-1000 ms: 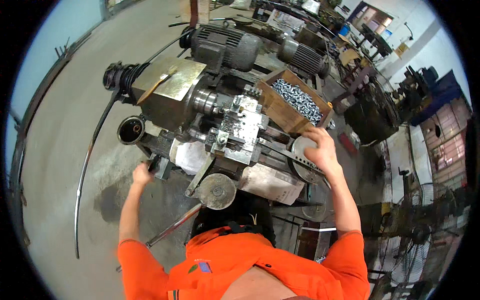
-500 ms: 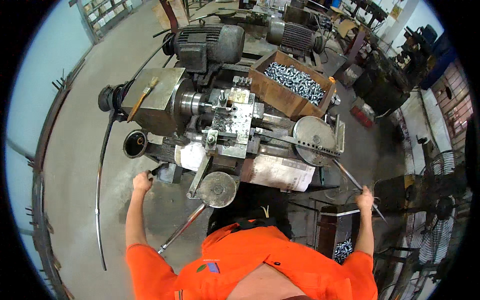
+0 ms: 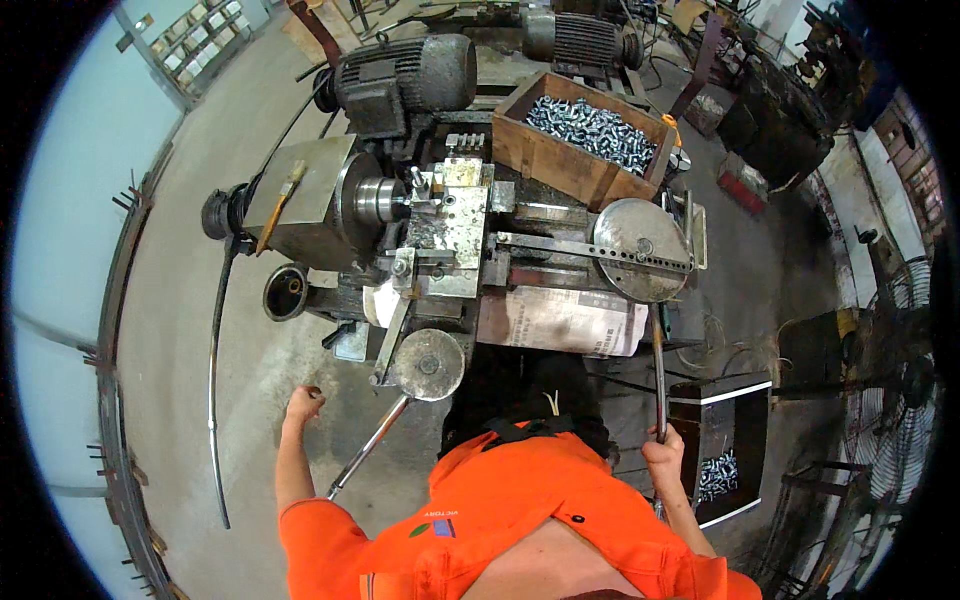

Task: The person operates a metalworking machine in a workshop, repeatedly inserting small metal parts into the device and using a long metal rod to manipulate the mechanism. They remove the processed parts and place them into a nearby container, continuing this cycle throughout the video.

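A: Your right hand [image 3: 665, 455] is closed around the long lever rod [image 3: 658, 370], gripping low on it. The rod runs up to the round metal disc [image 3: 640, 250] on the right side of the machine [image 3: 450, 230].

B: And your left hand [image 3: 300, 403]?

A: Loosely curled, holding nothing that shows, hanging over the concrete floor [image 3: 260, 360] left of the angled handle [image 3: 370, 445] under the small round wheel [image 3: 428, 365].

B: Surroundings?

A: Wooden crate of shiny metal parts [image 3: 585, 135] sits on top right of the machine. Motor [image 3: 405, 75] behind it. Black bin with more parts [image 3: 720, 465] just beside your right hand.
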`<state>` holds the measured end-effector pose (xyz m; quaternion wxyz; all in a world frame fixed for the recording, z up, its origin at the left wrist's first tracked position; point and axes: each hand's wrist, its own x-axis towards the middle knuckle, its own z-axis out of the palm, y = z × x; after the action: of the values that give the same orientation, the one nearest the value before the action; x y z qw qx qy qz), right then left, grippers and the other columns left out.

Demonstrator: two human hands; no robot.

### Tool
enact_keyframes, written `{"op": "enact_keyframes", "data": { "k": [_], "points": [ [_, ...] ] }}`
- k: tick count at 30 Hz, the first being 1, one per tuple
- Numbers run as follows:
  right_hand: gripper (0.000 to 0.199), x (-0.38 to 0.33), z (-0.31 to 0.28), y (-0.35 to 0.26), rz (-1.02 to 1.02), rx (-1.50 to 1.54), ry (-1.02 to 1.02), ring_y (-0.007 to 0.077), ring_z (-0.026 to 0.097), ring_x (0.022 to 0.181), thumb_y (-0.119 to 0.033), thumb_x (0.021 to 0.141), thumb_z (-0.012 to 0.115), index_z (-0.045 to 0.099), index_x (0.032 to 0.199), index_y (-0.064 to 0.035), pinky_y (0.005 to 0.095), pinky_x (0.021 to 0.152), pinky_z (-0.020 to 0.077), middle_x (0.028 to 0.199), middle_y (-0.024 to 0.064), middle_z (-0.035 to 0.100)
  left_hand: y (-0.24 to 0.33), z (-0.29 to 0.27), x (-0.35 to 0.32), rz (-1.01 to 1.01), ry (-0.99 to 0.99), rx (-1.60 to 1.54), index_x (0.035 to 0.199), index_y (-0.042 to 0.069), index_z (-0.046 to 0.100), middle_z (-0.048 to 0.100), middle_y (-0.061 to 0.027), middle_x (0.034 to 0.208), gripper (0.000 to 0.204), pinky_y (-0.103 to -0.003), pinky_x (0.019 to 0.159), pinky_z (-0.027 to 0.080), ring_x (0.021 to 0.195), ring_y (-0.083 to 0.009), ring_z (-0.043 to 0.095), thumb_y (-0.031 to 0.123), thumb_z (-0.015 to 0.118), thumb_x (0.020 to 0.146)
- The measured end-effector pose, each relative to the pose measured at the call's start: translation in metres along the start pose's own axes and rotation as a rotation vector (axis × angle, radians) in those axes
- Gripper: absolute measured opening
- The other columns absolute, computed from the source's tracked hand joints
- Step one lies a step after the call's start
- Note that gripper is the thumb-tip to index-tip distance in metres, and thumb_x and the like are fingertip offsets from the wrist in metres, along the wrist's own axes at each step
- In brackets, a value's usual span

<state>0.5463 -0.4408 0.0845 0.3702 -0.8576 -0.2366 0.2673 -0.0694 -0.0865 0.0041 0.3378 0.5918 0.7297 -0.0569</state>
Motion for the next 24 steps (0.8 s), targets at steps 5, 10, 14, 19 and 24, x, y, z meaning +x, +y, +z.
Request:
{"op": "enact_keyframes", "data": {
  "k": [5,10,14,19,24],
  "points": [
    [0.025,-0.012,0.002,-0.023,0.009,0.1,-0.032,0.0098,0.041,0.053,-0.012,0.057,0.056,0.056,0.08,-0.0016,0.0258,0.047,0.0343,0.058,0.0007,0.046,0.021,-0.008,0.004,0.068,0.114,0.057,0.103,0.005,0.064,0.067,-0.0159,0.086,0.035,-0.034,0.066,0.052,0.058,-0.0224,0.064,0.02,0.063,0.071],
    [0.023,0.004,-0.007,-0.006,-0.037,0.063,-0.003,0.0084,0.041,0.051,-0.01,0.058,0.057,0.055,0.08,-0.0017,0.0273,0.046,0.0351,0.056,-0.0007,0.045,0.044,-0.018,-0.009,0.077,0.075,0.055,0.102,0.004,0.064,0.066,-0.0168,0.084,0.035,-0.034,0.063,0.052,0.057,-0.0217,0.064,0.021,0.064,0.071],
    [0.031,0.053,-0.064,0.001,-0.108,-0.543,0.121,0.0373,0.053,0.052,-0.017,0.062,0.058,0.057,0.087,0.0014,0.0444,0.051,0.0432,0.059,0.0203,0.054,0.042,-0.028,-0.006,0.051,0.022,-0.006,0.102,0.003,0.063,0.066,-0.0166,0.082,0.036,-0.033,0.06,0.052,0.055,-0.0209,0.063,0.02,0.065,0.07],
    [0.047,0.153,-0.126,0.005,-0.312,-1.024,0.523,0.0357,0.054,0.089,-0.015,0.059,0.058,0.056,0.103,0.0004,0.0456,0.079,0.0426,0.091,0.0174,0.059,0.041,-0.036,0.039,0.169,0.147,0.07,0.103,0.002,0.062,0.065,-0.0191,0.085,0.037,-0.036,0.07,0.051,0.077,-0.0291,0.065,0.021,0.065,0.071],
    [0.058,0.117,-0.087,-0.056,-0.661,-0.679,0.544,0.036,0.045,0.105,-0.015,0.056,0.058,0.053,0.111,0.0031,0.0429,0.094,0.0342,0.108,0.019,0.053,0.093,-0.034,0.042,0.339,0.363,0.277,0.109,0.004,0.058,0.063,-0.0185,0.094,0.042,-0.042,0.078,0.047,0.089,-0.0352,0.06,0.03,0.062,0.076]
  ]
}}
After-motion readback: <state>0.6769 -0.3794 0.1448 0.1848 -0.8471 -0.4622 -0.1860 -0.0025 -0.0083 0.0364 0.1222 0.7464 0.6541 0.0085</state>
